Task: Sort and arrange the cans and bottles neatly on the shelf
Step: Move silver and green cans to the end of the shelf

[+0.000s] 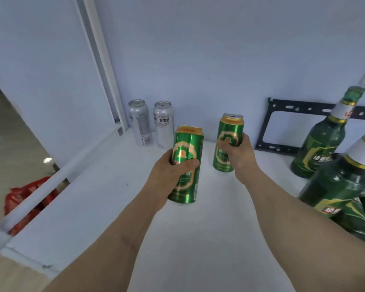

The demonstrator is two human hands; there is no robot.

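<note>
White shelf (198,239) ran from the near edge back to a pale wall. Nearest right: green bottles (343,186), one further back (322,142). Left hand (171,171) wrapped round a green can (187,163), thumb across the label, can tilted; couldn't tell whether its base touched the shelf. Right hand (238,153) gripped a second green can (228,142), upright, slightly further back. Behind them, two silver cans (151,123) stood side by side at the back left corner. Black bracket (282,127) leaned on the wall.

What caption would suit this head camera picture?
Each hand, left and right, grips a green can on the white shelf near two silver cans.
</note>
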